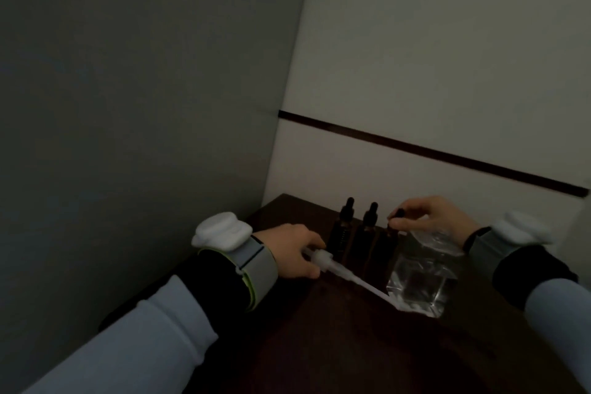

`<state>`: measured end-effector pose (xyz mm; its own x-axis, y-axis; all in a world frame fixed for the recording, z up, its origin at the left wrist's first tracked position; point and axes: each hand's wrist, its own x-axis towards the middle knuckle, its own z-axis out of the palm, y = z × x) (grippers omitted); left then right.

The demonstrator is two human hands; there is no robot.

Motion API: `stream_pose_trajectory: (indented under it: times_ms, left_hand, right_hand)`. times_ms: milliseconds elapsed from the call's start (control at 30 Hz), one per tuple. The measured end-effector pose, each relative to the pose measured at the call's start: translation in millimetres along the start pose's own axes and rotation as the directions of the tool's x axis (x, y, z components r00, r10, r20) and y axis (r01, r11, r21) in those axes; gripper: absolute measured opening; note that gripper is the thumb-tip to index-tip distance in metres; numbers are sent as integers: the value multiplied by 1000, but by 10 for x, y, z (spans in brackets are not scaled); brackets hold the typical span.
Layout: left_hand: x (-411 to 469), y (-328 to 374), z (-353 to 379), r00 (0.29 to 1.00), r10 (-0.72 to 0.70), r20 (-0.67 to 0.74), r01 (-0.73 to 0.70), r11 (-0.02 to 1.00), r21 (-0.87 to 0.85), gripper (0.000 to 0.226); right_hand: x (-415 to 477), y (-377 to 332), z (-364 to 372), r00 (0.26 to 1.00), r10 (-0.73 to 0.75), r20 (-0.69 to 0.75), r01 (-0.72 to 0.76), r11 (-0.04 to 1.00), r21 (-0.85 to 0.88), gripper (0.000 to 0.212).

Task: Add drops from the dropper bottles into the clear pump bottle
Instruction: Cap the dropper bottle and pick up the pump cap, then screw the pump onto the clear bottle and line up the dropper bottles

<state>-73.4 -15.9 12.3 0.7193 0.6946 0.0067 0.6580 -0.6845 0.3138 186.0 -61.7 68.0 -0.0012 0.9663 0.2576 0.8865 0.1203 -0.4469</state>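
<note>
Head, white pump [321,258], boxy clear bottle [419,281], dark droppers [367,227]

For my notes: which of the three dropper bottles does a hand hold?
The rightmost dropper bottle, beside the clear pump bottle: the right hand pinches its cap; others untouched.

The clear pump bottle [422,278], at four o'clock from the frame's middle, looks like glossy see-through plastic. At its nine o'clock, the pump head [323,257] is matt white plastic. The dropper bottles [342,237] look dark and smooth. The table [335,355] is dark smooth wood, and the sleeve [144,345] is matt cloth.
</note>
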Motion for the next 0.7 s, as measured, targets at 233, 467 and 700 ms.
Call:
stream_pose_trajectory:
  times_ms: [233,467,700]
  left_hand:
    - [-177,20,-176,985,55,-161,-68,995,-74,30]
    - [-566,550,-787,950,153,-271,-98,973,207,24]
    - [-266,1484,-1108,892,379,-248,-187,807,560,25]
  right_hand:
    - [-134,36,-144,991,30,-127,-15,992,123,13]
    - [-753,-766,-461,955,-223,-195,250,959,131,29]
    - [-891,-880,-404,972,-216,-89,210,975,-76,26]
